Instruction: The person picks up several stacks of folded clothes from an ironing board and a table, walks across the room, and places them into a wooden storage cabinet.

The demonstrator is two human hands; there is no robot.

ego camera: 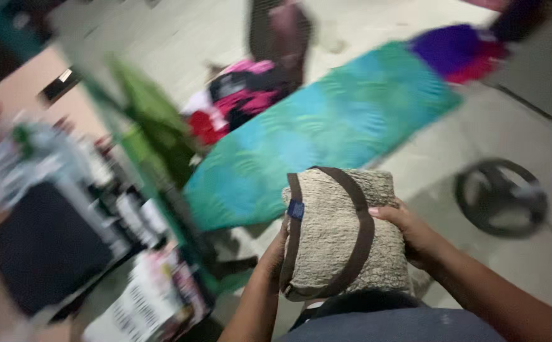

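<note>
The person holds a folded beige towel (342, 231), edged with a dark brown band, upright in front of the body, above the lap and clear of the floor. The frame is motion-blurred; fine detail is not readable.

1. Left hand (275, 259): pressed against the left edge of the folded bundle, fingers wrapped behind it. The hand is closed on the bundle, though the fingertips are hidden.
2. Right hand (409, 231): clamped on the right edge, thumb on the front face, fingers behind.
3. Recommended grip, as a judgement: both hands should keep even pressure on opposite edges so the folded layers do not slide apart. The thumbs should stay on the front face to keep the brown band flat and the corners aligned.
4. Risk, as a judgement: loosening 1 hand would probably let the fold open on that side.

Surroundings: a turquoise patterned ironing board (326, 130) lies beyond the bundle, well apart from it. A heap of pink and red clothes (238, 101) sits past the board's near end. A dark round fan base (501, 196) rests on the floor to the right.
</note>
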